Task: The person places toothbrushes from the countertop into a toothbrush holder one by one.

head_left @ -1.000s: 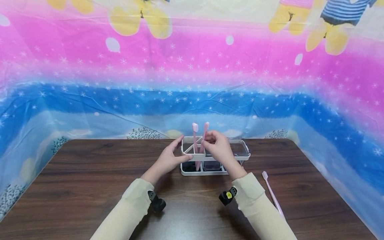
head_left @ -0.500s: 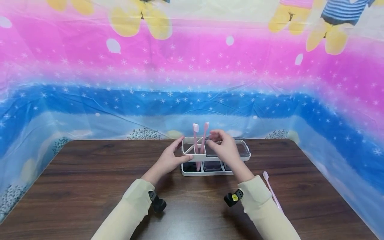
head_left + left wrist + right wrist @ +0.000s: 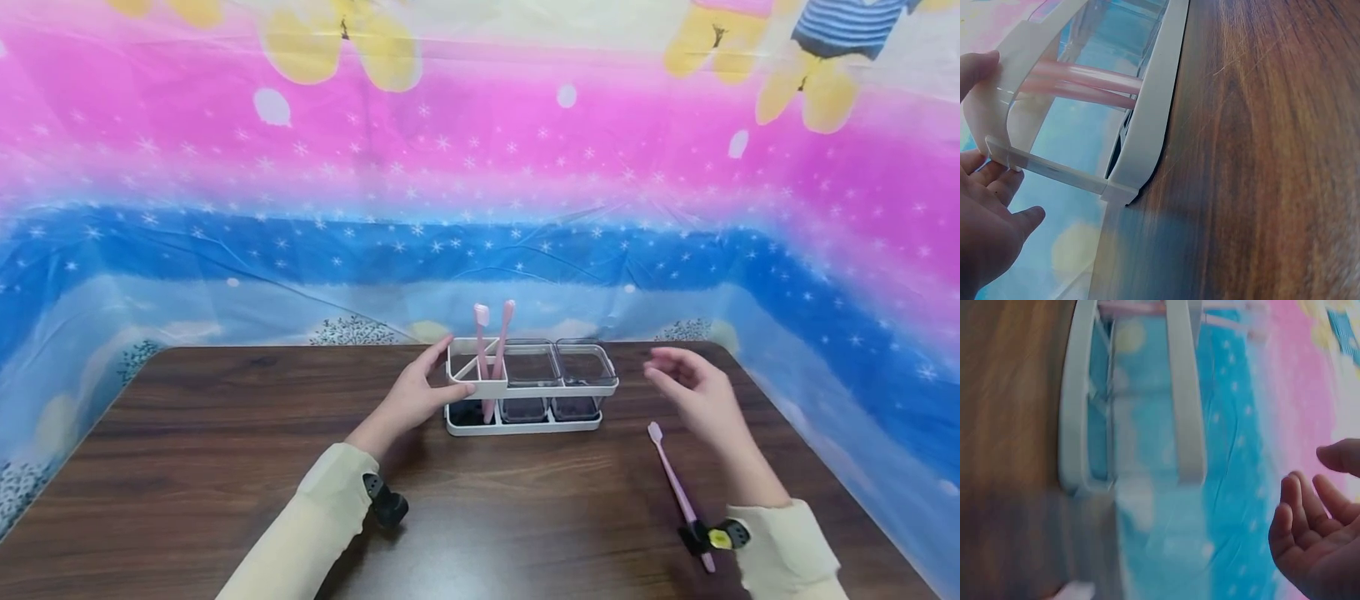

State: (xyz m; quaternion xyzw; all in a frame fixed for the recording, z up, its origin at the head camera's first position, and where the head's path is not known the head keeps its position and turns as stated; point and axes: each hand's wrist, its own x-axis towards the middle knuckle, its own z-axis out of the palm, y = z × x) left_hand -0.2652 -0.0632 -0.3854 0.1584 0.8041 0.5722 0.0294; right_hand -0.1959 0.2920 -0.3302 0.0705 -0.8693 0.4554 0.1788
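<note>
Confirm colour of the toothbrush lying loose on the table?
Pale pink handle, whitish bristle head: the loose toothbrush lies on the dark wood table near the right hand. Clearest in the head view.

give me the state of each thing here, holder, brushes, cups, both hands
toothbrush holder: upright on the table, steadied at its left end
two pink toothbrushes: standing in the left compartment, heads up
clear cups: seated in the middle and right slots; contents cannot be told
loose pink toothbrush: lying flat on the table
left hand: grips the holder's left end
right hand: relaxed, holding nothing
</note>
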